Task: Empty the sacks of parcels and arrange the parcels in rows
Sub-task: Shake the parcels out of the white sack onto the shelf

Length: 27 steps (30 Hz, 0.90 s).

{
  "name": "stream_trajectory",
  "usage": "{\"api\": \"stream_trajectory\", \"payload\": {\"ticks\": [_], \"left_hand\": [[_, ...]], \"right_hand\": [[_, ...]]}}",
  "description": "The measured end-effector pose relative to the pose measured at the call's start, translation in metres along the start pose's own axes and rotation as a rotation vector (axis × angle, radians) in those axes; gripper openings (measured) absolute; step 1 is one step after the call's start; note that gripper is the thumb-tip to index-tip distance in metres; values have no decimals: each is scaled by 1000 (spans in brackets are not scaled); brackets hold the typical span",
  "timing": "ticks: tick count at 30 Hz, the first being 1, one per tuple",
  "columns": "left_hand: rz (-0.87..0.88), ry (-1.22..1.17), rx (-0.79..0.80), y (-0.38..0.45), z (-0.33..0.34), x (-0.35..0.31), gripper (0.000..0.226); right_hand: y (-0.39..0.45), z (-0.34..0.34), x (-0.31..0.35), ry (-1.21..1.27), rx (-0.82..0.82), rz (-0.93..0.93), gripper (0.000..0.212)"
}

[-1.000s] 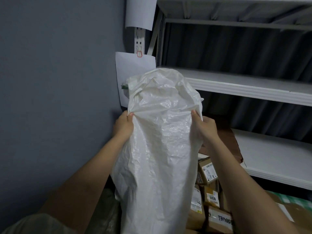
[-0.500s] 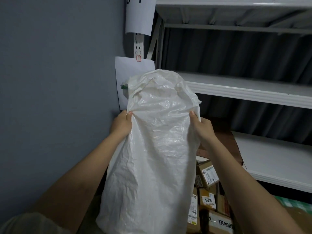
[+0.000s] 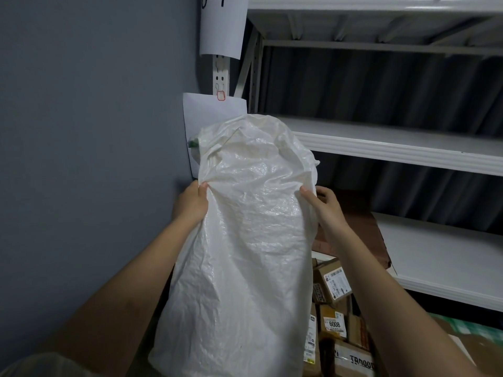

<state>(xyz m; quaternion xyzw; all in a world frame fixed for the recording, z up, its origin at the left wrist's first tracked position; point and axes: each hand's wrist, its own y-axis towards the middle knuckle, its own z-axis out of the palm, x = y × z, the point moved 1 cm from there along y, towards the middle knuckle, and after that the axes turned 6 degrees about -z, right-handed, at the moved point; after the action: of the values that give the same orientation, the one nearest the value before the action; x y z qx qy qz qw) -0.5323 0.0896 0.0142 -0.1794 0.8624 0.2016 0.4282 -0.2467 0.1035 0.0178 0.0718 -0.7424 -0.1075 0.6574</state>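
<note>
The white woven sack [image 3: 245, 240] is held up in front of the white shelving unit [image 3: 394, 148], beside the grey wall [image 3: 81, 159]. The left hand [image 3: 192, 204] grips the sack's left edge, thumb pressed into the fabric. The right hand [image 3: 325, 206] grips the right edge, thumb in front and fingers curled behind. The sack hangs crumpled, its upper end bunched above both hands. Cardboard parcels [image 3: 333, 281] with printed labels lie piled below, to the right of the sack. A white paper sheet [image 3: 209, 112] hangs on the shelving upright behind the sack.
</note>
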Motion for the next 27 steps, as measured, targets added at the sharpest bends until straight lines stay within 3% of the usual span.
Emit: {"api": "stream_trajectory", "payload": {"ticks": [7, 10, 15, 20, 27], "left_hand": [[-49, -16, 66, -9, 10, 3, 44], [-52, -11, 160, -16, 22, 2, 49], [-62, -3, 349, -25, 35, 4, 32], [-125, -101, 427, -27, 37, 12, 38], [-203, -203, 466, -25, 47, 23, 56]], "right_hand": [[-18, 14, -27, -65, 333, -88, 110], [-23, 34, -33, -115, 394, -110, 112], [-28, 58, -44, -219, 402, -107, 123], [-25, 61, -55, -331, 344, -51, 100], [-25, 63, -67, -251, 247, 34, 77]]}}
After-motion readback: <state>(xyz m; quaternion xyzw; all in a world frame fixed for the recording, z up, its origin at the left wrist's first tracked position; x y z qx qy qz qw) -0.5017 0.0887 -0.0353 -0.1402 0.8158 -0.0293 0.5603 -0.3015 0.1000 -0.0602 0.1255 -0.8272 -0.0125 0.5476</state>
